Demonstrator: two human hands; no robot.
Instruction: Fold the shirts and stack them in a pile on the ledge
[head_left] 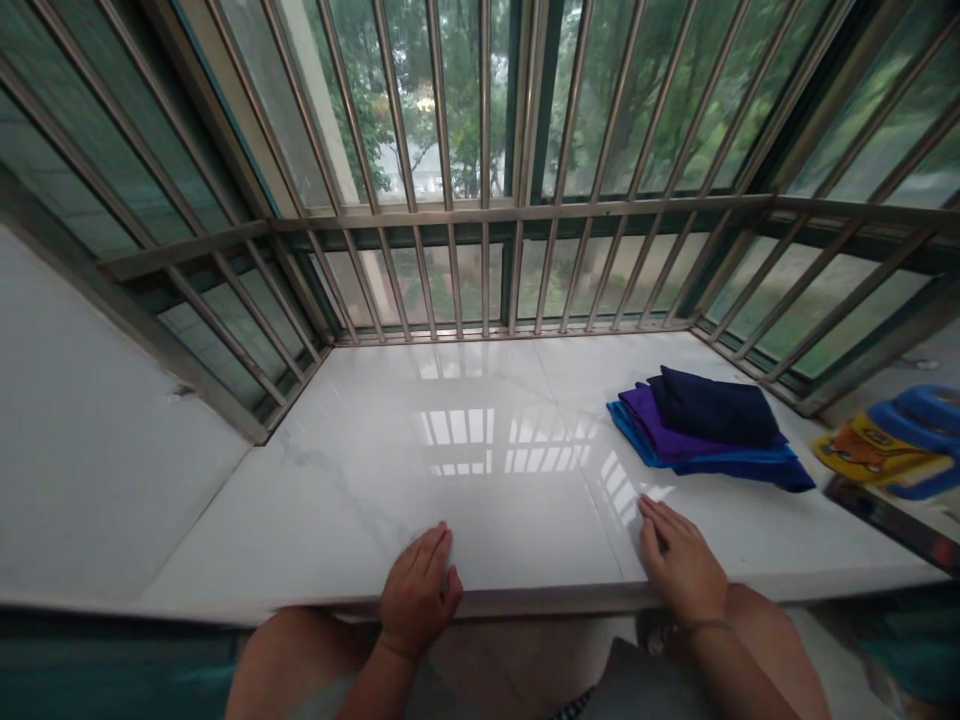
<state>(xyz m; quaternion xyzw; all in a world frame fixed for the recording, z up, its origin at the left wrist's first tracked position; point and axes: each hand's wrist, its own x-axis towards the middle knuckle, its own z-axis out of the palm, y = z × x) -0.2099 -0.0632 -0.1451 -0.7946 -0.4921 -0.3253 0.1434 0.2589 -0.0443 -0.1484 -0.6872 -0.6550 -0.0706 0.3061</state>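
My left hand (pixel 418 588) rests at the front edge of the white marble-look ledge (pixel 480 540), fingers stretched forward and thumb apart, holding nothing. Farther right, my right hand (pixel 681 556) lies on the same ledge, its fingers extended and empty. Beyond my right hand, not touching it, is a stack of folded cloths. A dark navy cloth (pixel 716 408) is on top, a purple cloth (pixel 651 425) shows under it, and blue cloth (pixel 750 466) lies at the bottom.
A blue and yellow container (pixel 892 445) with a cartoon picture stands at the far right, beside a dark flat box (pixel 892 520). Metal window bars (pixel 450 270) enclose the ledge at the back and both sides. A white wall (pixel 90 450) borders the left.
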